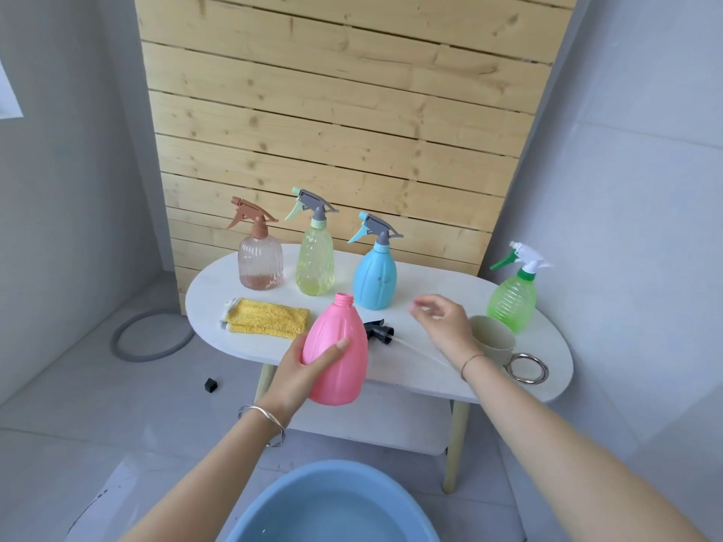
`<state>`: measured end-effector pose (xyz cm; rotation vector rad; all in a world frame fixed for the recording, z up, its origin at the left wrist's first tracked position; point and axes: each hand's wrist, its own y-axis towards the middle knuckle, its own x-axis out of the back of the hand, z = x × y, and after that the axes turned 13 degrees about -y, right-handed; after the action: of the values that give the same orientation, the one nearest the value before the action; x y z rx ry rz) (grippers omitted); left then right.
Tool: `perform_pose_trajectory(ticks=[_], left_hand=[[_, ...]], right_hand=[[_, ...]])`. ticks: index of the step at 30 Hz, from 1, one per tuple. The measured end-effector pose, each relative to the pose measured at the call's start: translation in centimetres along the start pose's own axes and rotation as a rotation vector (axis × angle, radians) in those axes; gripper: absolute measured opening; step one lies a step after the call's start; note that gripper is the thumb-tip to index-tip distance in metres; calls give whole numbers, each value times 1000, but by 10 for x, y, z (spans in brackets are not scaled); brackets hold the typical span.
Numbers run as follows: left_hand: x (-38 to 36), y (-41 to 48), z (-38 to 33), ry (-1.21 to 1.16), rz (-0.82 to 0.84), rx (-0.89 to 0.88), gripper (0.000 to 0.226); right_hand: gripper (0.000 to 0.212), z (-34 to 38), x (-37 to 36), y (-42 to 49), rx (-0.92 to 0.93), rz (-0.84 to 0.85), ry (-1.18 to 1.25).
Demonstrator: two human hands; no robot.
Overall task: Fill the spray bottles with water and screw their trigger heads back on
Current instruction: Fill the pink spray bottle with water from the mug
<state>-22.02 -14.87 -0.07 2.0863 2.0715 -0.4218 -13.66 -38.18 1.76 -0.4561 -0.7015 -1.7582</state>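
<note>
Head view: your left hand [309,369] grips the pink spray bottle [338,354] around its lower body, holding it uncapped and tilted over the front edge of the white table [430,283], with the blue basin [332,506] of water on the floor nearest you. Your right hand [442,326] hovers over the tabletop, fingers loosely curled and holding nothing, just beside the beige cup [493,338]. The black trigger head [378,331] lies on the table just behind the pink spray bottle, while the brown bottle [260,264], yellow bottle [315,264], blue bottle [374,279] and green bottle [511,303] stand with heads on, a yellow cloth [266,318] at left.
</note>
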Motion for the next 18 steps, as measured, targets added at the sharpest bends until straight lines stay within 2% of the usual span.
perform_pose_trajectory(ticks=[3, 4, 6, 8, 10, 14, 18], left_hand=[[2, -2, 5, 12, -9, 10, 92], [2, -2, 6, 13, -17, 11, 93], [1, -4, 7, 12, -27, 15, 93], [0, -6, 8, 10, -30, 10, 91], [-2, -10, 8, 4, -27, 10, 91], [-8, -24, 5, 7, -3, 20, 93], [-11, -43, 4, 25, 15, 33, 95]], right_hand=[[9, -4, 43, -10, 121, -228, -36], [11, -13, 55, -12, 105, -314, -75], [20, -41, 75, -17, -41, -443, -214], [31, -75, 85, -23, -251, -413, -319], [34, -100, 87, -33, -379, -297, -300], [21, -115, 86, -60, -362, -254, -79], [15, -109, 90, -80, -402, -212, 6]])
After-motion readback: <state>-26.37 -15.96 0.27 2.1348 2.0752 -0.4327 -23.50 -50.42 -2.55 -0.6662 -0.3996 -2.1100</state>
